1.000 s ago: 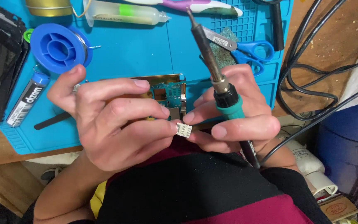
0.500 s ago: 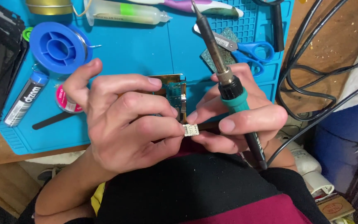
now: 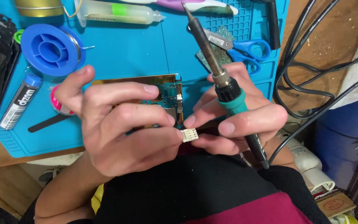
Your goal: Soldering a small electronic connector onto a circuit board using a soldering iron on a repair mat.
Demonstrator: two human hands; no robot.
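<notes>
Now the left hand (image 3: 121, 124) sits a little lower than half a second ago, fingers closed on the circuit board (image 3: 168, 97) and pinching a small white connector (image 3: 189, 135) at its fingertips, just above the lap. The right hand (image 3: 237, 120) stays clenched around the soldering iron (image 3: 222, 85), tip up and leaning away a touch more. On the blue mat (image 3: 121, 49) lie a blue solder spool (image 3: 50, 49), a labelled grey tube with a blue cap (image 3: 19, 101), a clear syringe with a green band (image 3: 117, 12) and blue scissors (image 3: 241, 47).
</notes>
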